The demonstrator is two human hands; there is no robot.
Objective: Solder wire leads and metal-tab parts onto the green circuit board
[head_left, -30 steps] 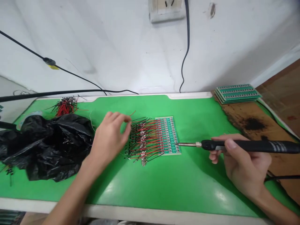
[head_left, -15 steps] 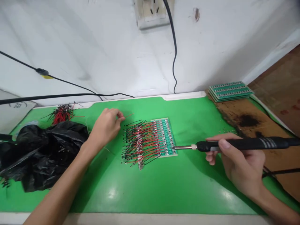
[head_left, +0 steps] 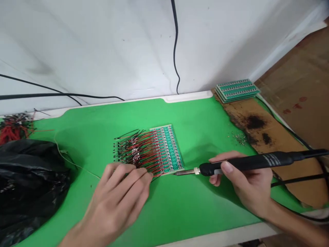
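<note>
Hands at a wired circuit board panel (head_left: 164, 147), soldering iron ready at its edge.
The left hand (head_left: 115, 200), fingers loosely open, rests on the red and black wires, gripping nothing visible; the right hand (head_left: 244, 181) closes around the soldering iron (head_left: 244, 162), its tip just beside the panel. Left of the left hand lies a black plastic bag (head_left: 31, 181); beyond the right hand sit stacked green circuit boards (head_left: 236, 90) on a scorched wooden board (head_left: 257, 128).
</note>
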